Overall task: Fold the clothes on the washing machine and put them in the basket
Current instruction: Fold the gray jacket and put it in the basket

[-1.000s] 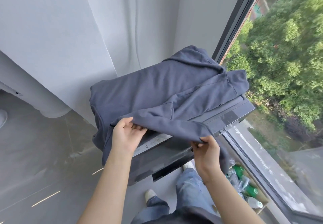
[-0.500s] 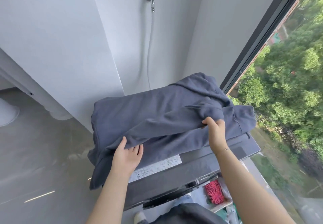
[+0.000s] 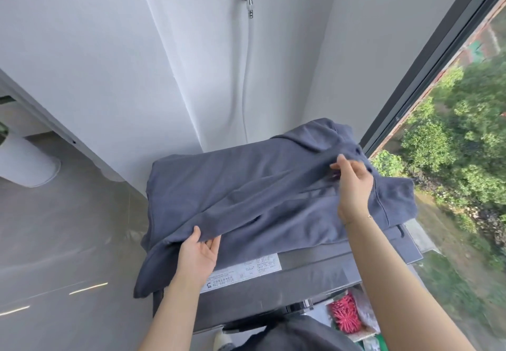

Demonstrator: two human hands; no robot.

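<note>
I see left hand pinching sweatshirt sleeve fold; right hand pinching fabric farther back; garment spread between both.

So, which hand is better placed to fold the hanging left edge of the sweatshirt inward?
Left. The left hand already pinches the sweatshirt near the edge that hangs over the washing machine. The right hand holds cloth on the far right side.

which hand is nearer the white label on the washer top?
Left. The left hand pinches the sweatshirt just above the label; the right hand grips cloth farther back, near the window.
</note>
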